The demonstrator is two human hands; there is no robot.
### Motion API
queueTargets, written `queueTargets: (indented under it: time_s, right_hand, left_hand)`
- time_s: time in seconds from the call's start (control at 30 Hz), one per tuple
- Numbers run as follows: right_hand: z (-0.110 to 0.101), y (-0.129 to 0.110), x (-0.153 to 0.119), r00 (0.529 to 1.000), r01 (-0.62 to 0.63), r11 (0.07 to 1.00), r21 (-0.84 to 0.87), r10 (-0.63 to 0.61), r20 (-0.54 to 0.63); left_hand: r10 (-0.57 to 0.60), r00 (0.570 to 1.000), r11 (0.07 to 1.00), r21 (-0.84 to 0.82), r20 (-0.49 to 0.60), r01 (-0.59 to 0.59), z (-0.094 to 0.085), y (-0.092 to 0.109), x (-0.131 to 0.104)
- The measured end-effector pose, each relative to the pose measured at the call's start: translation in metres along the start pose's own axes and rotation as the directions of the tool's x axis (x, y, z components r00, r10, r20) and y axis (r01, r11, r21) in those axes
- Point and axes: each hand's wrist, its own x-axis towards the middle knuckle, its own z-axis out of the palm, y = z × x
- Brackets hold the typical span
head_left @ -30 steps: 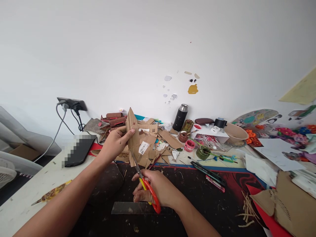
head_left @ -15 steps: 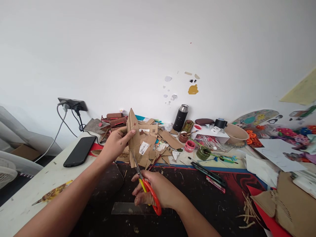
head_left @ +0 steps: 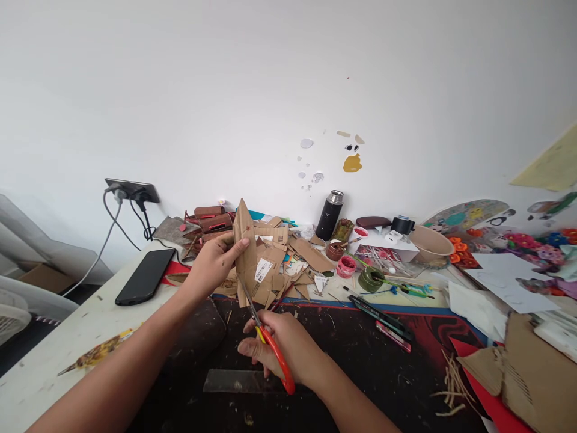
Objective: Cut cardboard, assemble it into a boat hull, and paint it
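Far to the left of the black flask [head_left: 329, 216], a power strip [head_left: 131, 189] sits against the wall [head_left: 202, 90] with plugs in it, and a phone [head_left: 144, 278] lies on the desk [head_left: 40, 391] below. A pointed yellow-brown tool [head_left: 92, 356] lies nearer the person, partly hidden by the left forearm. Left of the flask and closer to the person, the left hand [head_left: 215, 257] has its fingers clamped on a pointed cardboard piece [head_left: 246, 240], thumb across its face, tip up. Cardboard scraps [head_left: 311, 252] heap behind this piece, filling the space toward the flask's foot. Below them, still left of the flask, the right hand [head_left: 291, 340] holds scissors [head_left: 282, 361], its fingers about the red and yellow handles; their exact placing is partly hidden. The blades reach up to the cardboard's lower end; whether they are parted I cannot tell. A clear strip [head_left: 229, 381] lies under this hand on a dark mat [head_left: 369, 367]. Just right of the flask and nearer the person stand a pink paint pot [head_left: 346, 266] and a green jar [head_left: 371, 279]. Farther right is a beige bowl [head_left: 428, 242]; farthest right and nearest the person lies a big cardboard sheet [head_left: 538, 373].
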Motion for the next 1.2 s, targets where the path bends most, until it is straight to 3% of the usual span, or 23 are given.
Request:
queueTargets:
  time_s: [0.2,0.47,0.63,0.73,0.97,1.07,1.2]
  right_hand:
    - [0.004,-0.002,0.001,0.999,0.018,1.000,0.021,-0.017,-0.036]
    - [0.006,0.007,0.006,0.994,0.061,0.998,0.032,-0.058,-0.089]
    - [0.010,0.011,0.007,0.993,0.026,1.000,0.008,-0.025,-0.112]
    - [0.013,0.009,0.007,0.990,0.015,0.998,-0.069,-0.024,-0.140]
    - [0.018,0.005,0.010,0.948,0.048,0.942,-0.332,-0.147,-0.283]
    - [0.019,0.007,0.012,0.955,0.026,0.958,-0.284,-0.108,-0.276]
    - [0.015,0.011,0.011,0.989,0.000,0.997,-0.076,-0.011,-0.148]
  left_hand:
    - [-0.024,1.000,0.999,-0.035,0.005,0.024,0.001,0.003,0.000]
    - [-0.001,1.000,0.997,-0.071,0.008,0.002,-0.001,-0.012,0.004]
    - [0.004,1.000,0.998,-0.068,0.023,-0.003,-0.001,-0.018,0.008]
    - [0.000,1.000,0.998,-0.066,0.032,0.002,0.000,-0.018,0.008]
    - [-0.025,0.999,0.999,-0.024,0.026,0.026,0.000,-0.016,0.008]
    - [-0.034,0.999,0.999,-0.018,0.032,0.035,0.000,-0.015,0.008]
    - [-0.039,0.999,0.999,-0.003,0.026,0.039,0.001,-0.007,0.007]
